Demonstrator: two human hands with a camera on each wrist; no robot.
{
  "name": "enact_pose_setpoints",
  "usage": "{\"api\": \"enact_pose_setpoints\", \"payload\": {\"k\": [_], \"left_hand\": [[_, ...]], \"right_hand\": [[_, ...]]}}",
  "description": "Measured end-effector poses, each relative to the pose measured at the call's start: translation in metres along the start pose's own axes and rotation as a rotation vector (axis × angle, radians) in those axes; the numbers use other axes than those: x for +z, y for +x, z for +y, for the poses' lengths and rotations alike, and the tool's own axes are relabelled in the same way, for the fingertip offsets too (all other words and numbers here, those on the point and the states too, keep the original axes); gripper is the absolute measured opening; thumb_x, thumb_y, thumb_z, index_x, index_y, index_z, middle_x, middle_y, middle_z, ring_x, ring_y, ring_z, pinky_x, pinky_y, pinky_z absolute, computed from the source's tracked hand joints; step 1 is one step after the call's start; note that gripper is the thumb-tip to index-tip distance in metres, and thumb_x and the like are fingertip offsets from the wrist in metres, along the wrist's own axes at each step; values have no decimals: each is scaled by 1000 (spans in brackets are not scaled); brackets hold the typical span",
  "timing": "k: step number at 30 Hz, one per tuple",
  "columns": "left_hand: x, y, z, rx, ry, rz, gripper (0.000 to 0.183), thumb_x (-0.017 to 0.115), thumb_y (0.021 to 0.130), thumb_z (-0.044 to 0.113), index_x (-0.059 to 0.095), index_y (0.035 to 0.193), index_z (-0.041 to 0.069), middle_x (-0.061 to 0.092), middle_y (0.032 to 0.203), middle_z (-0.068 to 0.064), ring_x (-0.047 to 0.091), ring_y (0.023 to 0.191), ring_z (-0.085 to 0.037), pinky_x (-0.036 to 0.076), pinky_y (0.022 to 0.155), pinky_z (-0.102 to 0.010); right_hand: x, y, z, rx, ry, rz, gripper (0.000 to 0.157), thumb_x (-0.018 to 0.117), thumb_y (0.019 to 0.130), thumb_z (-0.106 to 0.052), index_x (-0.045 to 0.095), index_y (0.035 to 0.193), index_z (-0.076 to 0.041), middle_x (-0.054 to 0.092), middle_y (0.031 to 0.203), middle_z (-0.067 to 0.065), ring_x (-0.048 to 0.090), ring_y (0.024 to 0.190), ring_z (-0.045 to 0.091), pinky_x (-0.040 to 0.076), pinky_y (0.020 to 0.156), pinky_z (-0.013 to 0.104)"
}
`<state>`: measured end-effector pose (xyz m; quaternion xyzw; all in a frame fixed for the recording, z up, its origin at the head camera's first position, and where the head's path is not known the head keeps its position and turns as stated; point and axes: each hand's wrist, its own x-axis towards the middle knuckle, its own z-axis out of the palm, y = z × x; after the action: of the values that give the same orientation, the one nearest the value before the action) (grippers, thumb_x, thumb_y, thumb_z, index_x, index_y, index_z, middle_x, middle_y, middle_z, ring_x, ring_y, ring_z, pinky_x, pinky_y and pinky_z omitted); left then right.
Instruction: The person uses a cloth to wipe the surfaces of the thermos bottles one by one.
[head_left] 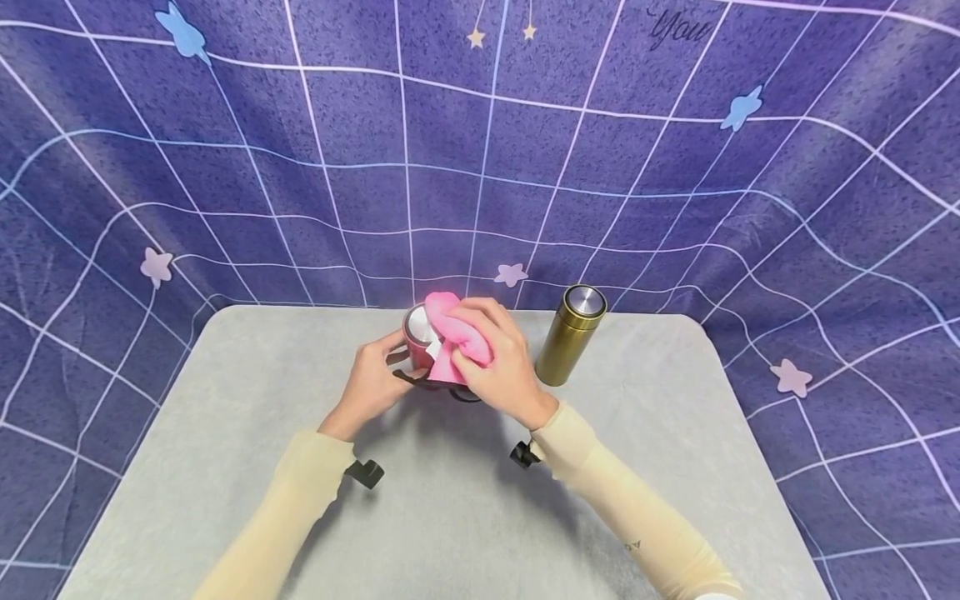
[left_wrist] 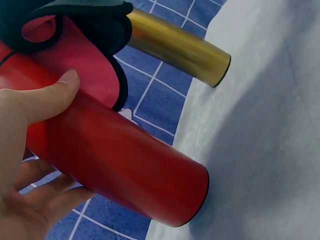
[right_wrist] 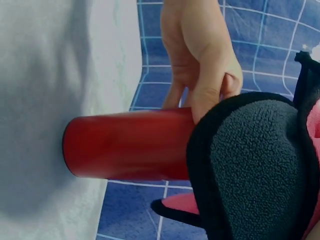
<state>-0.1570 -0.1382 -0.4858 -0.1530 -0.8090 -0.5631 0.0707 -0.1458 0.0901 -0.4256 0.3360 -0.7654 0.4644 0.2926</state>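
Observation:
A red thermos [left_wrist: 135, 160] with a silver-topped lid [head_left: 419, 322] stands upright on the table. My left hand [head_left: 369, 379] grips its side, the thumb on one side and the fingers round the other, as the left wrist view shows. In my right hand [head_left: 504, 358] is a bunched pink cloth [head_left: 446, 312] with black edging and a dark grey fleecy side. That cloth lies against the upper part of the thermos and hides some of its lid and body. In the right wrist view, a loose fold of grey fleece [right_wrist: 255, 155] hangs in front of the thermos.
A gold thermos [head_left: 566, 346] with a silver top stands to the right of my right hand. Both stand near the back edge of the grey-covered table [head_left: 465, 517]. Behind and beside it hangs a blue-purple gridded curtain [head_left: 450, 192] with stars.

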Motion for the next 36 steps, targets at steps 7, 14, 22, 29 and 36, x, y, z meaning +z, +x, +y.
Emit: {"api": "enact_pose_setpoints", "payload": {"k": [7, 14, 22, 29, 36], "left_hand": [[1, 1, 2, -2, -12, 1, 52, 87, 79, -2, 74, 130, 2, 74, 130, -17, 74, 115, -40, 61, 100, -45], [0, 2, 4, 4, -42, 15, 47, 83, 81, -4, 75, 127, 0, 76, 125, -16, 74, 115, -36, 61, 101, -40], [0, 1, 1, 39, -71, 17, 54, 75, 76, -11, 73, 129, -4, 75, 124, -20, 74, 114, -38, 60, 103, -43], [1, 2, -1, 76, -53, 25, 60, 68, 72, -14, 71, 131, -4, 76, 121, -20, 74, 109, -37, 60, 102, -44], [1, 0, -2, 95, -42, 18, 64, 65, 73, -13, 70, 136, -2, 74, 129, -19, 74, 115, -40, 61, 100, -47]], "right_hand": [[9, -9, -1, -86, -44, 54, 53, 78, 78, 1, 75, 129, -11, 66, 131, 14, 65, 122, 31, 57, 103, 44], [18, -16, -2, -176, -154, 120, 51, 76, 81, -3, 75, 131, -11, 67, 131, 16, 65, 118, 35, 57, 103, 46], [24, -21, -1, -310, -261, 136, 48, 74, 83, -3, 77, 130, -12, 70, 127, 12, 67, 110, 32, 56, 103, 46], [22, -20, -5, -397, -383, 70, 45, 77, 87, -9, 77, 132, -13, 72, 130, 9, 64, 109, 32, 57, 94, 42], [19, -17, -9, -440, -447, 21, 44, 79, 87, -13, 79, 131, -16, 73, 128, 7, 65, 111, 32, 58, 90, 41]]}}
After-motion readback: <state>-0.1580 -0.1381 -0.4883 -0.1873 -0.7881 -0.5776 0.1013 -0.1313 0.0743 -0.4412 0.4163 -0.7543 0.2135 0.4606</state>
